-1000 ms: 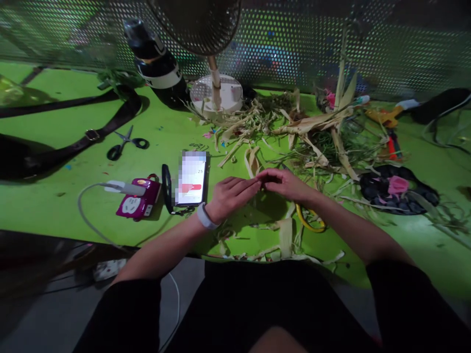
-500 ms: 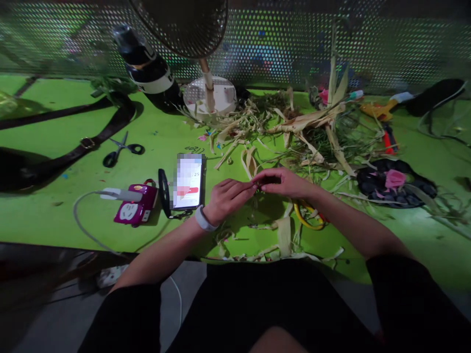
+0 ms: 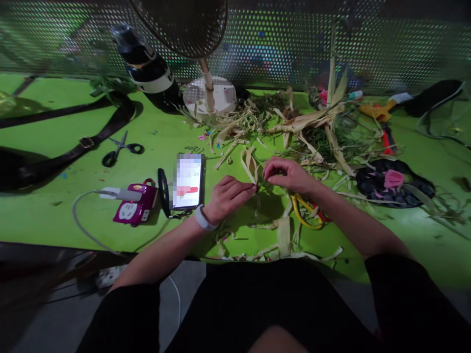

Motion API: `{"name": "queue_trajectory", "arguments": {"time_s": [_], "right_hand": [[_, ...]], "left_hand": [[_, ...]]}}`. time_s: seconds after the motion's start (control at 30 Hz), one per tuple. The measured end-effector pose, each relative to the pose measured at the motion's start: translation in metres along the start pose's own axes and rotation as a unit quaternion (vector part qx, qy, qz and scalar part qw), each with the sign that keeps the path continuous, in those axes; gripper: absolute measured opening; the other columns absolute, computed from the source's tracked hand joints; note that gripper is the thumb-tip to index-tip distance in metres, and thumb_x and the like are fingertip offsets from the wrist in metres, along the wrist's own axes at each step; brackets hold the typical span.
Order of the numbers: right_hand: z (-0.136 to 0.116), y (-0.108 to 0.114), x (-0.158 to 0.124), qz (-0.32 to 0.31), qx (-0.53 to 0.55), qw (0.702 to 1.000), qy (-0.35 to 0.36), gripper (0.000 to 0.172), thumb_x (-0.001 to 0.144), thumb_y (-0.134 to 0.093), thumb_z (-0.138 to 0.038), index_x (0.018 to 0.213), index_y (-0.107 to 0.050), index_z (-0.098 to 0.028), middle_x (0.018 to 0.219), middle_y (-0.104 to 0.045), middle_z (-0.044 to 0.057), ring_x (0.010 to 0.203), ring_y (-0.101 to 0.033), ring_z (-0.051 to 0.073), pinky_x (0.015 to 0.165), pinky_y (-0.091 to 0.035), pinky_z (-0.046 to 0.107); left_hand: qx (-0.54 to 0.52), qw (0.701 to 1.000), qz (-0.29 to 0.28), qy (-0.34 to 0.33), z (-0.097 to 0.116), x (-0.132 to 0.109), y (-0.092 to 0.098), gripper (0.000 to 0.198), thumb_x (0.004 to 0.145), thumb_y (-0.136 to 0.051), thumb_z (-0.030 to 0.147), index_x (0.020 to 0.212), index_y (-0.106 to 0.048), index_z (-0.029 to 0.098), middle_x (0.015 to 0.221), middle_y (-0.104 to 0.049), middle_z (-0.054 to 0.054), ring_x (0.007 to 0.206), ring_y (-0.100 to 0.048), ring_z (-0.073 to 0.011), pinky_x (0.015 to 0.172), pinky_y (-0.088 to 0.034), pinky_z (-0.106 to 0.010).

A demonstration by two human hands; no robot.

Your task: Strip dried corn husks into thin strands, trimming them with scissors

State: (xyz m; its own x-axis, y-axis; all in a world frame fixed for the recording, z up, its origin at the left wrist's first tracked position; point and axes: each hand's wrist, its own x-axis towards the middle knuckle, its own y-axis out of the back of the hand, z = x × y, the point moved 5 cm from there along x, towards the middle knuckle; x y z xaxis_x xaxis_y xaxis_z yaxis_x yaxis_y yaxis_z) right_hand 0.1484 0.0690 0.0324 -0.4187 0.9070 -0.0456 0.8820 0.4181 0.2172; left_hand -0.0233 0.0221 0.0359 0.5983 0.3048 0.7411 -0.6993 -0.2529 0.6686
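My left hand (image 3: 228,195) and my right hand (image 3: 286,174) meet over the green table (image 3: 55,215), both with fingers pinched together. Between the fingertips runs a thin dry husk strip (image 3: 256,185), small and dark in this light. The left wrist wears a white band (image 3: 202,217). A looped pale husk strip (image 3: 249,164) lies just beyond the fingertips. A yellow-handled tool (image 3: 306,214) lies under my right forearm.
A lit phone (image 3: 189,180) stands on a holder left of my hands, beside a pink socket block (image 3: 133,208) with a white cable. Scissors (image 3: 119,149), a dark strap (image 3: 73,149), a fan base (image 3: 209,96) and a heap of husks (image 3: 309,128) lie farther back.
My right hand has lifted and drawn back a little from the left, and the strip now stretches between the two pinches. The view has shifted slightly.
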Motion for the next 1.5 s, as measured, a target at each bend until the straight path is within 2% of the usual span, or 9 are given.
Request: {"name": "queue_trajectory", "arguments": {"time_s": [0.27,0.4,0.63,0.83,0.97,1.1,1.2,1.33,1.5], "right_hand": [[0.003,-0.011,-0.002,-0.089,-0.03,0.995,-0.028,0.03,0.068,-0.064,-0.019,0.098,-0.061,-0.016,0.085,-0.062,0.0,0.065,-0.051,0.009,0.06,-0.042,0.023],[0.007,-0.011,0.0,-0.097,-0.079,0.992,-0.018,0.013,0.074,-0.062,-0.023,0.083,-0.066,-0.014,0.071,-0.06,-0.001,0.063,-0.051,0.01,0.062,-0.041,0.024],[0.011,0.014,0.0,-0.138,0.017,0.988,-0.07,0.022,0.073,-0.073,-0.033,0.086,-0.073,-0.016,0.083,-0.071,0.002,0.077,-0.063,0.013,0.075,-0.047,0.029],[0.022,0.025,0.001,-0.104,0.107,0.983,-0.107,0.023,0.072,-0.075,-0.037,0.079,-0.072,-0.015,0.07,-0.068,0.001,0.064,-0.059,0.011,0.068,-0.048,0.027],[0.025,0.023,0.004,-0.082,0.086,0.986,-0.115,0.017,0.075,-0.07,-0.031,0.08,-0.066,-0.015,0.073,-0.066,0.001,0.066,-0.059,0.012,0.066,-0.048,0.027],[0.018,0.02,0.004,0.003,0.005,0.998,-0.061,0.023,0.076,-0.06,-0.016,0.098,-0.06,-0.018,0.089,-0.062,0.002,0.074,-0.057,0.013,0.067,-0.047,0.027],[0.01,0.002,0.002,-0.062,-0.091,0.994,0.01,0.032,0.078,-0.06,-0.021,0.11,-0.06,-0.02,0.103,-0.061,0.005,0.081,-0.056,0.015,0.071,-0.048,0.029],[0.004,-0.008,0.002,-0.087,-0.197,0.969,0.119,0.018,0.085,-0.06,-0.033,0.091,-0.066,-0.017,0.093,-0.061,0.007,0.087,-0.056,0.018,0.079,-0.045,0.033],[0.017,0.011,0.008,-0.127,-0.24,0.959,0.082,0.02,0.088,-0.055,-0.033,0.084,-0.064,-0.016,0.083,-0.061,0.006,0.078,-0.056,0.018,0.074,-0.042,0.031]], "left_hand": [[-0.019,1.0,-0.005,0.008,-0.001,0.0,-0.002,0.02,0.087,-0.059,0.012,0.105,-0.061,0.02,0.091,-0.074,-0.003,0.072,-0.064,-0.012,0.067,-0.046,-0.029],[-0.002,1.0,0.0,-0.003,0.0,0.0,0.0,0.019,0.086,-0.06,0.01,0.103,-0.061,0.018,0.09,-0.075,-0.005,0.072,-0.065,-0.0125,0.067,-0.047,-0.029],[-0.009,0.999,-0.027,0.046,-0.008,-0.004,-0.007,0.013,0.088,-0.059,0.014,0.098,-0.066,0.02,0.09,-0.076,-0.003,0.071,-0.066,-0.012,0.069,-0.049,-0.029],[-0.049,0.983,-0.019,0.174,-0.021,-0.005,-0.011,0.011,0.089,-0.06,0.021,0.089,-0.069,0.017,0.084,-0.075,-0.004,0.075,-0.069,-0.0124,0.07,-0.052,-0.026],[-0.06,0.983,-0.013,0.171,-0.02,-0.003,-0.01,0.01,0.088,-0.06,0.019,0.09,-0.07,0.016,0.084,-0.075,-0.005,0.076,-0.068,-0.013,0.071,-0.053,-0.026],[-0.045,0.991,-0.001,0.129,-0.016,-0.002,-0.008,0.008,0.087,-0.062,0.016,0.091,-0.069,0.016,0.085,-0.075,-0.005,0.074,-0.067,-0.0127,0.068,-0.052,-0.025],[-0.032,0.993,0.003,0.115,-0.015,-0.003,-0.009,0.008,0.087,-0.06,0.015,0.09,-0.068,0.016,0.083,-0.075,-0.005,0.072,-0.067,-0.0122,0.068,-0.052,-0.025],[-0.027,0.992,-0.007,0.125,-0.016,-0.003,-0.01,0.01,0.089,-0.059,0.018,0.091,-0.069,0.017,0.083,-0.075,-0.005,0.074,-0.068,-0.0121,0.069,-0.053,-0.025],[-0.039,0.988,-0.027,0.145,-0.021,-0.005,-0.012,0.012,0.089,-0.059,0.022,0.089,-0.07,0.017,0.083,-0.076,-0.004,0.074,-0.07,-0.0123,0.069,-0.052,-0.025]]}}
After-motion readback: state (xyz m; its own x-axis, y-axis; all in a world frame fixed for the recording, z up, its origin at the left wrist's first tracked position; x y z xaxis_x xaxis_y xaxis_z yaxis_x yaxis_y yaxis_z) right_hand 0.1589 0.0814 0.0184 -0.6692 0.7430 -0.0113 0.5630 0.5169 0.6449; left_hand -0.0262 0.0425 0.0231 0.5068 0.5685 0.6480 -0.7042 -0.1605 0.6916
